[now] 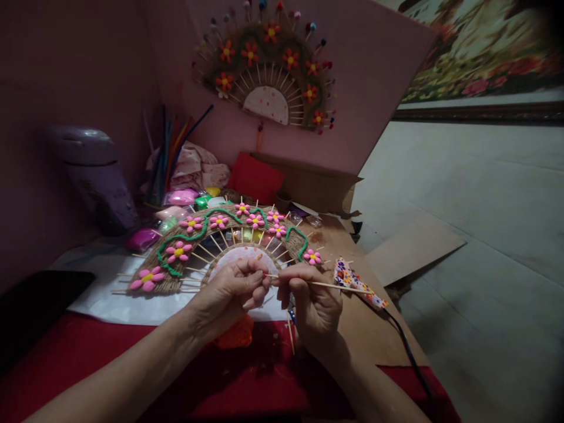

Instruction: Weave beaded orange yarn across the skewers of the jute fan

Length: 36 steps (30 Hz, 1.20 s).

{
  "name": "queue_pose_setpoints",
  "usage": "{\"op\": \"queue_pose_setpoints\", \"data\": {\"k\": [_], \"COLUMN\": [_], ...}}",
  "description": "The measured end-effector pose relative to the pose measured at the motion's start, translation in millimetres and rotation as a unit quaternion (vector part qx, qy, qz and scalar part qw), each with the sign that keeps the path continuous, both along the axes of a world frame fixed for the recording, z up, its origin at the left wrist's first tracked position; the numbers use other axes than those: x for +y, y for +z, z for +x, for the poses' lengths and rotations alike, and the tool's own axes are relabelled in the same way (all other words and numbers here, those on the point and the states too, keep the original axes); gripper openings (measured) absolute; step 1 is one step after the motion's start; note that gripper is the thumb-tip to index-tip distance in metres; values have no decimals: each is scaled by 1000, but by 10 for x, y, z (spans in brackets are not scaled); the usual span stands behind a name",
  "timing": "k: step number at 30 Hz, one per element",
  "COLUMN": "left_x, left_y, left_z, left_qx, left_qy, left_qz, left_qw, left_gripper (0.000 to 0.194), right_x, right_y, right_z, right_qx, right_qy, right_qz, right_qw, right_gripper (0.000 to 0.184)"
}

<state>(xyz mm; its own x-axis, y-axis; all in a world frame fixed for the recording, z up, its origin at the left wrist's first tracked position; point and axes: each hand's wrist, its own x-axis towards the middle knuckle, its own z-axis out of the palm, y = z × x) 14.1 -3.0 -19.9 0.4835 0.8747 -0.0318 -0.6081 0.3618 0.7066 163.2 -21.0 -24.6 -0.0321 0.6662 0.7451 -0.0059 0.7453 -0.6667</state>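
Observation:
My right hand is closed around a thin wooden skewer, which points left towards my other hand. The fingertips of my left hand pinch together at the skewer's tip; what lies between them is too small to make out. Just behind both hands lies a fan-shaped craft piece wrapped in twine, with wooden sticks, pink clay flowers and a wavy green strip. Its white dotted centre is partly covered by my left hand. Below that hand sits an orange lump.
A similar fan with orange flowers hangs on the wall. Bags of coloured clay and a purple bottle stand at the back left. On the cardboard at right lies a flower-patterned tool with a black cord. Red cloth covers the front.

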Motion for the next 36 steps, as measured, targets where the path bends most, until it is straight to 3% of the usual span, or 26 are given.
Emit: {"op": "queue_pose_setpoints", "data": {"k": [36], "left_x": [-22], "left_y": [33], "left_z": [14], "left_qx": [18], "left_qy": [34], "left_qz": [-8], "left_qw": [999], "left_gripper": [20], "right_x": [-6], "right_y": [-30], "right_z": [55], "right_qx": [-44], "right_qy": [-6], "right_qz": [27], "right_qw": [999], "right_gripper": [18]}}
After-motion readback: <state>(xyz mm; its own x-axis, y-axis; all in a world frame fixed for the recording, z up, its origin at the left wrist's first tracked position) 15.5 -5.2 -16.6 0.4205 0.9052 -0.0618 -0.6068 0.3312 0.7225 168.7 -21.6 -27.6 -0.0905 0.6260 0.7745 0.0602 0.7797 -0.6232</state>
